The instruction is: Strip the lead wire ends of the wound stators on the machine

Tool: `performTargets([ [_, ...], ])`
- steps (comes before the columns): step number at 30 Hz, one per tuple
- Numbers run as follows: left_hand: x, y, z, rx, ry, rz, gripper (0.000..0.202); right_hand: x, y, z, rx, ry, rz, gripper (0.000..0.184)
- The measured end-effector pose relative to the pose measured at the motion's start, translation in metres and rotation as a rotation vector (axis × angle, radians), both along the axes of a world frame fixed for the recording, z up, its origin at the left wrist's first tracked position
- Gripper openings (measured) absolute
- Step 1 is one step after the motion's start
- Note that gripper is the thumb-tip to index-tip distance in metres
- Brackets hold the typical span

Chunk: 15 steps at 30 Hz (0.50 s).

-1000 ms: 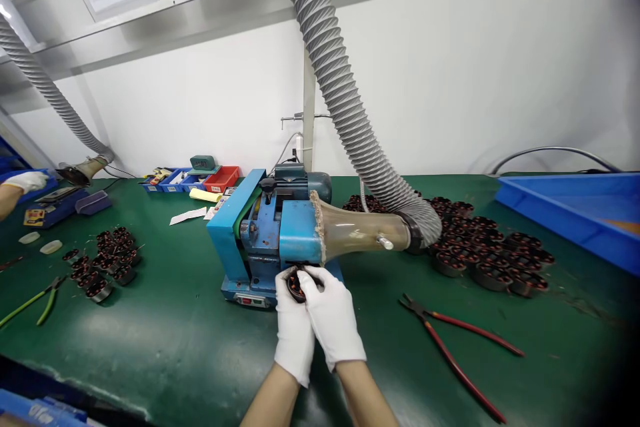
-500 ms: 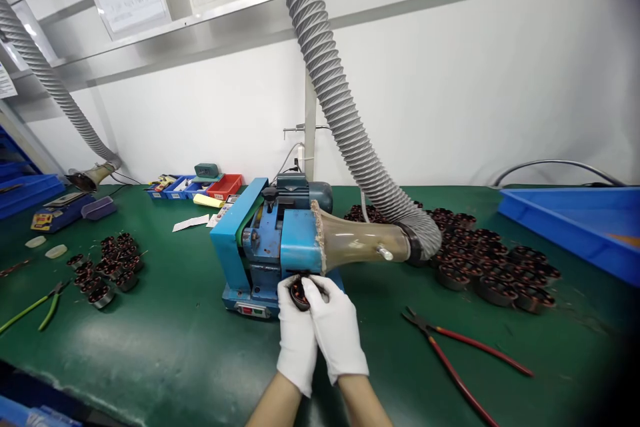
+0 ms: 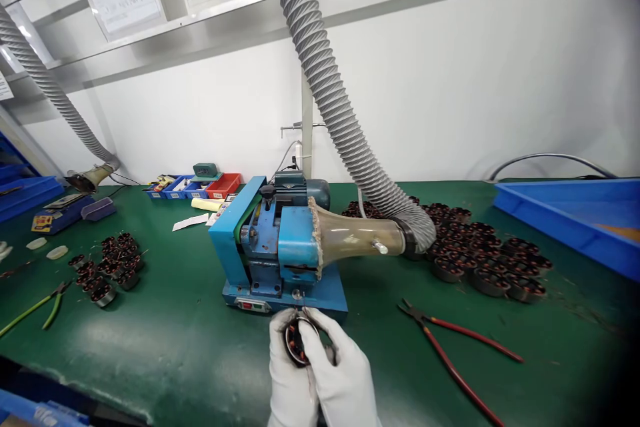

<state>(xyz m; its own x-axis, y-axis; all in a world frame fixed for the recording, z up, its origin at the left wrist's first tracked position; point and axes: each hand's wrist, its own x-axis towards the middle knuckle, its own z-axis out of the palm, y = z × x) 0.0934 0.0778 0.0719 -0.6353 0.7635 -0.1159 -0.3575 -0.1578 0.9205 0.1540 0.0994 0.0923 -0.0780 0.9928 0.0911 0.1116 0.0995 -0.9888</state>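
A motor stator (image 3: 295,341), a dark ring with copper windings and a shiny rim, is held between my two white-gloved hands. My left hand (image 3: 289,383) is closed around its left side. The fingers of my right hand (image 3: 345,373) grip its right side, the thumb pressed across the face. Thin wire ends rise from the stator's top. Just beyond my hands stands a blue motor-driven machine (image 3: 297,227) with a slot in its front housing and a red and green switch (image 3: 253,305). The stator is apart from the machine.
A grey exhaust hose (image 3: 325,67) joins the machine's funnel (image 3: 360,237). Many stators (image 3: 493,260) lie to the right, more stators (image 3: 115,260) to the left. Red-handled pliers (image 3: 445,340), green-handled pliers (image 3: 53,300), a blue tray (image 3: 565,227) and small bins (image 3: 225,185) are on the green bench.
Both hands have drawn the stator back from the machine's front slot, toward me and lower in view. The slot and base plate are now uncovered. A pale shape has appeared at the left edge.
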Motion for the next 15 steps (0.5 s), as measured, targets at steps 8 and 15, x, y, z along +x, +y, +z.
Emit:
performTargets([
  [8,-0.048,-0.050,0.031,0.124,-0.610,-0.487,0.060,0.022,-0.003,-0.034,0.006,0.107,0.100,0.041],
  [15,-0.065,-0.053,0.036,0.384,-1.140,-0.679,0.044,0.016,-0.003,-0.043,-0.152,-0.144,0.233,0.038],
])
